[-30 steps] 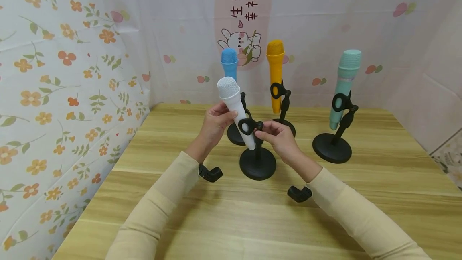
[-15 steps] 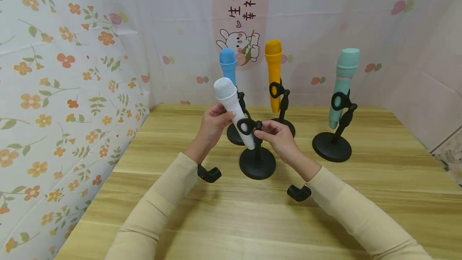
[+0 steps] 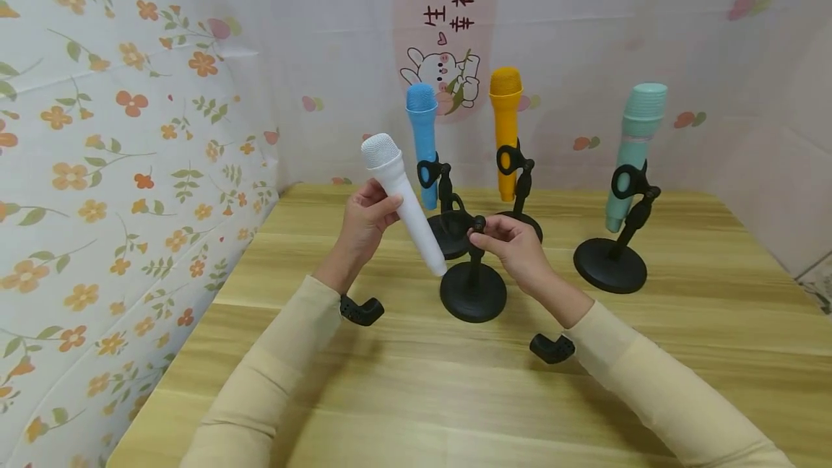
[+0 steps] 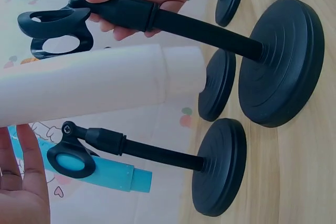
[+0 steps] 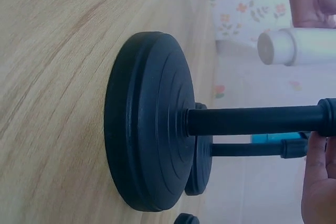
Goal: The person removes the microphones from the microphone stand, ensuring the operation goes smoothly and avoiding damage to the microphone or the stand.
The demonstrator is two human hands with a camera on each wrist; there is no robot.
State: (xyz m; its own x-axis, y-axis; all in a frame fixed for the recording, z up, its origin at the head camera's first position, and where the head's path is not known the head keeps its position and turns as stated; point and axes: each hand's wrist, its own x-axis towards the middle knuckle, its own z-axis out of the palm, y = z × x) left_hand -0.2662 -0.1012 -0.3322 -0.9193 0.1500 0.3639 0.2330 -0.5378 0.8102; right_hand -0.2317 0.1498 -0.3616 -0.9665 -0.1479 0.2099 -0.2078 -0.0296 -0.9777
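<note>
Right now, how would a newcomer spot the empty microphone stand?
On the wooden table, in front of the blue microphone and yellow microphone, find the nearest black stand, held by the right hand. Of the four, only this has an empty clip.

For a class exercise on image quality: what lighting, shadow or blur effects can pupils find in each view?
Head: sheen on the table, soft shadow beside the left sleeve. Left wrist: scene turned sideways, white microphone pale, washed out. Right wrist: also sideways, patterned backdrop hazy, while ridges on the black stand base show clearly.
</note>
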